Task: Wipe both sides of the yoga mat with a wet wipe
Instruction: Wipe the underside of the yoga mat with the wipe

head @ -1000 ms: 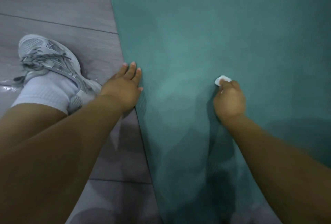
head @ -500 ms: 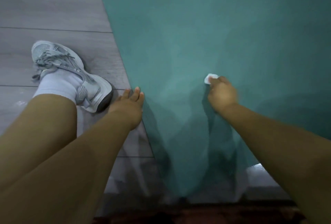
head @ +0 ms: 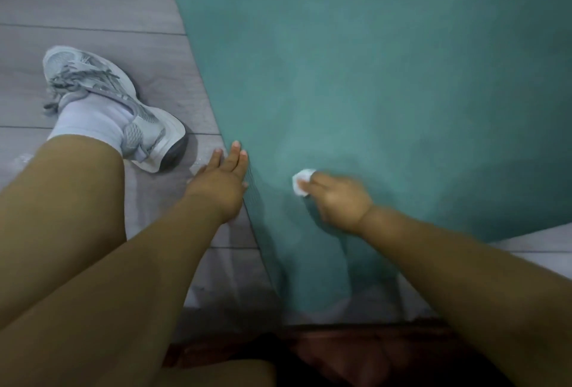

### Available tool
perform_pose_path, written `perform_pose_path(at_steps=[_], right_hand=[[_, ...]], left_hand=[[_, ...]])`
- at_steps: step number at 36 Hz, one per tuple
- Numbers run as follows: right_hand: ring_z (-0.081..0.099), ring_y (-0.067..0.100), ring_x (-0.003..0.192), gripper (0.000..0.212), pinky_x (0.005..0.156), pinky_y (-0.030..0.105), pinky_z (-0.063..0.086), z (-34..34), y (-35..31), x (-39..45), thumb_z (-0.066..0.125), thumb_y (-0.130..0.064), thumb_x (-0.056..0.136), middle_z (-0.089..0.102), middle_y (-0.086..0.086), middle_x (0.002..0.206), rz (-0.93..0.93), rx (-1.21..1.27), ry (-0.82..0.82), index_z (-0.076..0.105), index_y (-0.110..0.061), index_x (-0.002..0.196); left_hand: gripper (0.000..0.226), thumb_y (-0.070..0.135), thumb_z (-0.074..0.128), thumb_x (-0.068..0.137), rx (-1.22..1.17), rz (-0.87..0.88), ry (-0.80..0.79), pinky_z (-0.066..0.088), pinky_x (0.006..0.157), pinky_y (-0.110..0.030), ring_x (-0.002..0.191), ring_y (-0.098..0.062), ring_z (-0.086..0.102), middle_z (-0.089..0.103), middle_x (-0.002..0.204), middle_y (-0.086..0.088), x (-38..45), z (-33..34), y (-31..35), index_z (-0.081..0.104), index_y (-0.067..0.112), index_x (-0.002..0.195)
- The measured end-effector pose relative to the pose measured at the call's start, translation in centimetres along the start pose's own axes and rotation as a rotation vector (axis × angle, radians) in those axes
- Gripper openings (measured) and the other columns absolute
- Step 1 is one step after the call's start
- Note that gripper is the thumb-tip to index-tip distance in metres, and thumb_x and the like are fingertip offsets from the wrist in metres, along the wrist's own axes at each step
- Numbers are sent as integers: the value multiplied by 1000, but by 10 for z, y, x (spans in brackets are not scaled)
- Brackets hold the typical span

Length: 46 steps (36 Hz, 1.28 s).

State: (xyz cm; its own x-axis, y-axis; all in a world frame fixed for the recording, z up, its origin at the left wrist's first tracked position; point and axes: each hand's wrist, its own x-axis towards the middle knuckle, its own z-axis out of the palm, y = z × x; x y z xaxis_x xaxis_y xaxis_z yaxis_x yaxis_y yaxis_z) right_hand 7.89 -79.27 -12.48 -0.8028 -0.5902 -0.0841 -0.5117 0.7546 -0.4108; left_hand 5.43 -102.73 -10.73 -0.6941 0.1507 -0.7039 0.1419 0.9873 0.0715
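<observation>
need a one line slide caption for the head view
Right hand wipes a teal foam yoga mat with a small white wet wipe; left hand rests flat at its edge.

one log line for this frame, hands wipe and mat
right hand: holds wet wipe on yoga mat | left hand: flat at mat's left edge | phase: wiping top side

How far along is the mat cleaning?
Under way. The right hand presses a wet wipe on the teal mat near its left edge, while the left hand steadies that edge. Paler smears suggest wiped areas. The underside, face down, is still left.
</observation>
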Motion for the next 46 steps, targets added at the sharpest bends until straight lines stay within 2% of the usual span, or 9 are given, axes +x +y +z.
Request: perform_pose_path(at_steps=[8,12,15,18,22,28,33,39,46], right_hand=[[50,28,117,39,99,28,36,-23,52,-11,42,-1,85,49,9,131,994,4,260,59,-13,119],[56,35,116,51,102,35,40,27,-24,-3,31,-13,81,54,21,129,617,72,159,58,1,122],[67,36,69,46,54,35,55,45,-70,-14,63,0,65,64,23,109,159,131,-76,63,3,111],[66,32,68,41,52,30,54,26,-60,-20,47,-10,76,65,17,107,-150,85,-230,60,-4,115],[51,29,119,45,100,33,40,-12,17,-37,40,-18,90,50,11,135,206,-39,-195,50,-15,133],[47,30,123,40,103,29,32,-31,70,-61,43,1,85,49,12,135,931,-36,150,60,-10,120],[62,36,106,50,99,29,36,32,-33,-39,29,-13,79,63,23,115,568,68,184,64,3,110],[67,33,69,39,49,32,55,36,-61,-58,41,-14,78,65,14,106,-164,135,-283,54,-13,115],[49,29,124,43,105,29,32,-26,54,-94,40,-8,86,48,11,138,683,43,50,59,-13,125]], left_hand=[[69,40,31,101,-40,-14,41,9,118,-42,145,-33,-10,-22,156,-1,2,4,6,-10,14,150],[69,40,30,101,-36,-13,26,9,118,-42,145,-33,-10,-23,156,0,4,2,5,-11,15,150],[69,40,30,101,-39,-14,18,8,118,-42,145,-33,-10,-24,156,1,3,2,5,-12,16,150],[69,40,31,101,-38,-18,21,8,118,-42,145,-32,-10,-24,156,1,3,2,5,-12,16,150],[70,39,33,101,-39,-13,32,10,118,-43,145,-34,-8,-22,156,0,4,1,5,-10,15,151],[70,37,33,102,-50,-23,22,9,118,-43,144,-36,-9,-23,156,-1,5,2,8,-12,14,150],[69,36,33,102,-60,-18,20,9,118,-43,144,-35,-10,-23,156,0,4,0,8,-11,14,150],[71,36,35,101,-21,-7,33,9,118,-42,145,-33,-7,-21,157,-5,-1,-1,10,-10,11,150],[62,31,28,103,-13,14,15,13,116,-45,143,-40,-9,-22,155,-13,-16,11,29,-7,9,150]])
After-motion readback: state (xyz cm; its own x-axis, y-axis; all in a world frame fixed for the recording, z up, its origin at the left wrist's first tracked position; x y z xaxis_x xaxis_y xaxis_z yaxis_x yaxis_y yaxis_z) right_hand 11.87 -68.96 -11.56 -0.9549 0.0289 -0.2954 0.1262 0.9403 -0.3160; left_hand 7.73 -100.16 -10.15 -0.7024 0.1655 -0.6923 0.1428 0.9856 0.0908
